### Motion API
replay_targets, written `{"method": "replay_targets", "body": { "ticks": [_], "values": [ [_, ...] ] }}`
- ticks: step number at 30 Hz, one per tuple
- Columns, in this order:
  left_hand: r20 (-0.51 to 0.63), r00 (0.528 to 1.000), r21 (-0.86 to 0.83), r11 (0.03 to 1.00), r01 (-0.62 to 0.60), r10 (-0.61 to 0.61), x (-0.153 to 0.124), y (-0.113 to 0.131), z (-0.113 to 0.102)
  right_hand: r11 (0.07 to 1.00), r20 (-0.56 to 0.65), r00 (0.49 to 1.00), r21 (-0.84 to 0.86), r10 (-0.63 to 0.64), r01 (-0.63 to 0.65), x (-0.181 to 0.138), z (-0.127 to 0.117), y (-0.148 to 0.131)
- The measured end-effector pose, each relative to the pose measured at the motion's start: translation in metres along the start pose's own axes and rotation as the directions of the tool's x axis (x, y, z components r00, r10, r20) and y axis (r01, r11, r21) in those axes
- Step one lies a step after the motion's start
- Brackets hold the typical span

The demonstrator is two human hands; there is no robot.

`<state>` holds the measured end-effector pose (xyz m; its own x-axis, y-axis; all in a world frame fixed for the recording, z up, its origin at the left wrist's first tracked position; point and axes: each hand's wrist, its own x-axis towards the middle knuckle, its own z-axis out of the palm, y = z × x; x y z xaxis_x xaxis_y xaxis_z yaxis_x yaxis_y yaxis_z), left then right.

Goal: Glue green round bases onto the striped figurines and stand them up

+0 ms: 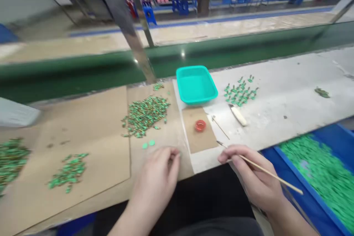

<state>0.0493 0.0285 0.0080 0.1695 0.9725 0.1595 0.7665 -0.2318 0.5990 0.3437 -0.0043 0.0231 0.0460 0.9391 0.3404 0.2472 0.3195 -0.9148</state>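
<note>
My right hand [256, 175] grips a thin wooden-handled brush [279, 179], its dark tip pointing left towards a small red pot [200, 125] on a piece of brown card [197, 144]. At the table's front edge my left hand [159, 173] has thumb and fingers curled together; whatever they hold, if anything, is hidden. Just beyond it lie two flat green discs [148, 144]. Farther back is a heap of small green and brown pieces [146, 114]. Several similar green pieces [240, 92] stand upright at the right.
A turquoise basin [196, 86] sits behind the red pot. A white-handled tool [238, 115] and a thin stick [221, 128] lie to its right. More green pieces [69, 171] are heaped at the left. A blue crate [306, 188] of green parts stands low at the right. A metal post [129, 29] rises behind.
</note>
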Motion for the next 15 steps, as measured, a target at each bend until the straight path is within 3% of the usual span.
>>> {"method": "replay_targets", "body": {
  "ticks": [5,10,15],
  "values": [
    [-0.030,0.996,-0.036,0.996,-0.081,0.080,0.003,-0.014,-0.010,0.996,-0.048,0.999,0.085,0.004,0.000,0.012,-0.005,0.002],
    [-0.022,0.957,0.067,0.955,-0.288,0.290,0.006,-0.015,-0.016,0.996,-0.139,0.990,0.086,0.025,-0.013,0.032,0.000,0.004],
    [-0.136,0.909,0.201,0.910,-0.363,0.393,0.005,-0.010,-0.012,0.997,-0.159,0.987,-0.072,-0.020,0.009,0.033,0.006,0.010]
  ]
}}
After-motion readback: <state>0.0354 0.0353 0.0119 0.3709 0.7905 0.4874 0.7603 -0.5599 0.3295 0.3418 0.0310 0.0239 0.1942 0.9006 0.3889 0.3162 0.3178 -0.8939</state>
